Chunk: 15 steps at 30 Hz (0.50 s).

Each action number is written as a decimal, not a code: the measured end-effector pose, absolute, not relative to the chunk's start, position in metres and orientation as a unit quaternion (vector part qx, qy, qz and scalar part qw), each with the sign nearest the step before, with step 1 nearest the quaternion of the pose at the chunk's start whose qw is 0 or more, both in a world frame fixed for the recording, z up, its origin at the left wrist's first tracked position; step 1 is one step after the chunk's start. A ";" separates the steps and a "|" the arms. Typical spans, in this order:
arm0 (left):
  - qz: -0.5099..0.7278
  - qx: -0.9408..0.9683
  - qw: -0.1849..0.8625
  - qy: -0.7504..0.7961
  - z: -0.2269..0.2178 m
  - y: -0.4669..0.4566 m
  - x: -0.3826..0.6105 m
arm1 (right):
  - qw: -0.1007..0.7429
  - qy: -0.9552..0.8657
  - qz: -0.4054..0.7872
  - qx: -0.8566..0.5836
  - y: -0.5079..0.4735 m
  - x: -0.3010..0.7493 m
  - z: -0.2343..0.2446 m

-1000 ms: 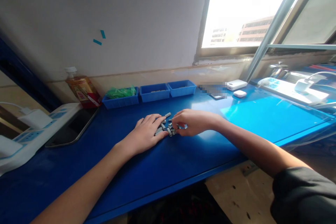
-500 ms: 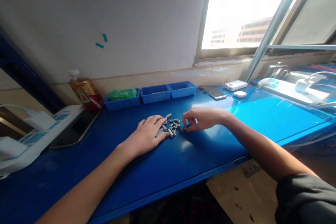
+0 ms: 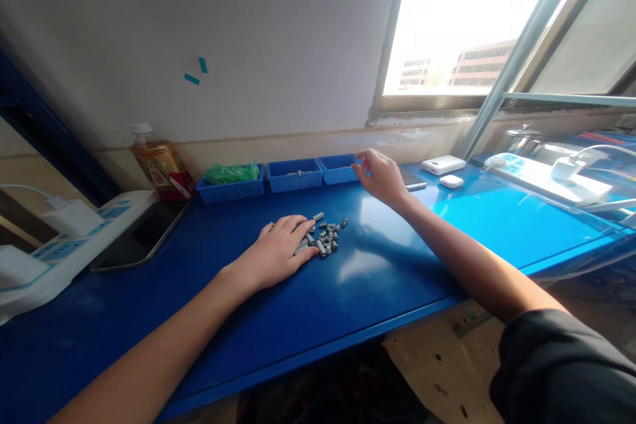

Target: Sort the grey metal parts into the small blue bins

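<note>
A pile of several small grey metal parts (image 3: 325,236) lies on the blue table (image 3: 377,278). My left hand (image 3: 281,252) rests flat on the table, fingers stretched out, fingertips touching the pile's left side. My right hand (image 3: 378,175) is raised at the right end of the rightmost blue bin (image 3: 338,169), thumb and fingers pinched together; what they hold is too small to make out. Two more blue bins stand to its left: the middle bin (image 3: 293,175) holds a few grey parts, the left bin (image 3: 229,185) holds green pieces.
An amber bottle (image 3: 159,165) stands by the wall. At the left lie a tablet (image 3: 142,238) and a white power strip (image 3: 59,238) with a charger. A phone, white power bank (image 3: 443,165) and earbud case (image 3: 452,181) lie right of the bins. Another power strip (image 3: 541,175) lies far right.
My right hand left the pile and moved up and back to the rightmost blue bin, fingers pinched. My left hand stayed by the pile.
</note>
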<state>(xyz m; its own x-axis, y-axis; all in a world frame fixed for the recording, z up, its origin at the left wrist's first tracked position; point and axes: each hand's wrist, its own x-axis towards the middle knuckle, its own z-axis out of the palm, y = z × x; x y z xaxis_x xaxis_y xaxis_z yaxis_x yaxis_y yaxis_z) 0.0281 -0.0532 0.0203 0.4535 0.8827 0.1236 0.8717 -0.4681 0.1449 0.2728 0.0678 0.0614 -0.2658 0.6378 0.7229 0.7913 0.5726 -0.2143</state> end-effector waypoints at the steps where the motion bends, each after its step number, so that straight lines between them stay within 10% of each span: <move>1: 0.091 0.851 0.032 0.516 0.020 -0.053 0.028 | 0.377 -0.803 -0.077 -0.456 0.069 0.274 0.054; 15: 0.072 0.847 0.037 0.526 0.024 -0.056 0.030 | 0.283 -0.889 -0.002 -0.359 0.099 0.186 0.068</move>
